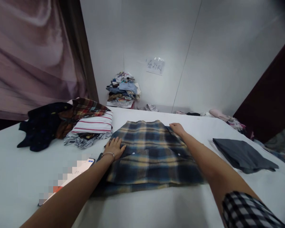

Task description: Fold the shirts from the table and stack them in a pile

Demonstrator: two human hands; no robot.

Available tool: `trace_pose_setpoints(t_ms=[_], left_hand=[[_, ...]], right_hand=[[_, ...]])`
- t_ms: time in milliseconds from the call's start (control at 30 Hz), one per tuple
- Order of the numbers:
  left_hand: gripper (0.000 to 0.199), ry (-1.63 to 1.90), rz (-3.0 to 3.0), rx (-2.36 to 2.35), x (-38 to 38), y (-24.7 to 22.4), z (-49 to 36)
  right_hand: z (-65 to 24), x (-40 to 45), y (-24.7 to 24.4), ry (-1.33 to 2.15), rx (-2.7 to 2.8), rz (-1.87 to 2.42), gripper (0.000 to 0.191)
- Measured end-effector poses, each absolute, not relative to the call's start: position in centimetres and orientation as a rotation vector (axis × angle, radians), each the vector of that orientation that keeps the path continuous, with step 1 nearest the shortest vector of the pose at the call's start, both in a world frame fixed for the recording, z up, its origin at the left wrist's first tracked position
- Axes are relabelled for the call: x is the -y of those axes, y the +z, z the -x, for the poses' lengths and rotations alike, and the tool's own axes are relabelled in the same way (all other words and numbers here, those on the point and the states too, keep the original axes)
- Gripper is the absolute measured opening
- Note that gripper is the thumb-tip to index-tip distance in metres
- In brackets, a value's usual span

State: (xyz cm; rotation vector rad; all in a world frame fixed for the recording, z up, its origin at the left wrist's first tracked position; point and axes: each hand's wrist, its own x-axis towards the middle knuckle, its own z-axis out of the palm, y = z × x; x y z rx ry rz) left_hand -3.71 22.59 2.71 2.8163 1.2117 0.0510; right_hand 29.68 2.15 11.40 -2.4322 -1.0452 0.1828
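Observation:
A plaid shirt (147,152) in dark blue, yellow and grey lies spread on the white table in front of me, with two small light buttons showing. Flat on its left side rests my left hand (115,148), fingers spread and a bracelet at the wrist. At the shirt's upper right edge my right hand (177,129) is closed, the fingers pinching the plaid fabric. Part of the shirt's right side is hidden behind my right forearm.
Left of the shirt lies a phone (83,166), partly blurred. Behind it sit a striped folded garment (93,123) and dark clothes (46,123). A clothes pile (123,90) stands at the wall under a paper sign (155,66). A grey folded garment (244,154) lies right.

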Motion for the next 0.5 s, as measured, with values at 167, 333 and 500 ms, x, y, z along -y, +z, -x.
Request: trace_pose_setpoints(t_ms=[167,333,500], left_hand=[[0.064,0.047,-2.804,-1.232,-22.2,2.9,3.8],[0.065,-0.013,-2.815,-1.253,-22.0,3.0,3.8],[0.064,0.01,-2.826,-1.252,-22.0,3.1,3.8]], right_hand=[[-30.6,-8.1,10.6,0.244,1.0,2.549,0.052],[-30.9,-11.2,9.3,0.283,0.874,2.657,0.061],[-30.2,-11.1,8.7,0.206,1.058,2.553,0.039]])
